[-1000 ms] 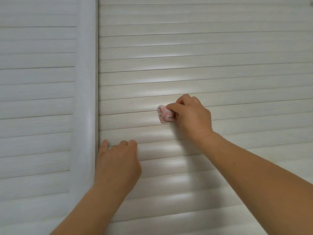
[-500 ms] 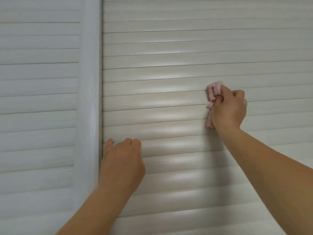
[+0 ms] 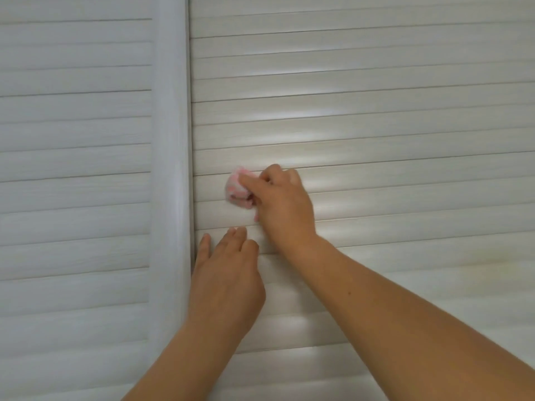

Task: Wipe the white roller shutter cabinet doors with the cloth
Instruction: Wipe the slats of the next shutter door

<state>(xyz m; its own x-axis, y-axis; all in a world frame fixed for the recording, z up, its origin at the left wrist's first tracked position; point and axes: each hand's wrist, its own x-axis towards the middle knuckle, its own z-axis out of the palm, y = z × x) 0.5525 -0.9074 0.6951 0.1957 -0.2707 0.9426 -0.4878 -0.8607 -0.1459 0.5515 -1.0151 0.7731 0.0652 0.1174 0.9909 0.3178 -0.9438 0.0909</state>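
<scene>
A white roller shutter door [image 3: 376, 125] with horizontal slats fills the right of the head view. My right hand [image 3: 285, 204] grips a small bunched pink and white cloth [image 3: 237, 189] and holds it against the slats near the door's left edge. Most of the cloth is hidden in my fingers. Just below it, my left hand [image 3: 228, 273] rests flat on the same door, fingers straight and pointing up, close to the frame. A second slatted door [image 3: 72, 140] is on the left.
A white vertical frame post [image 3: 170, 169] separates the two doors and stands slightly proud of them. Both my forearms reach in from the bottom of the view.
My right hand swept the cloth from mid-door to the right, then back left to near the post. My left hand stayed pressed on the door.
</scene>
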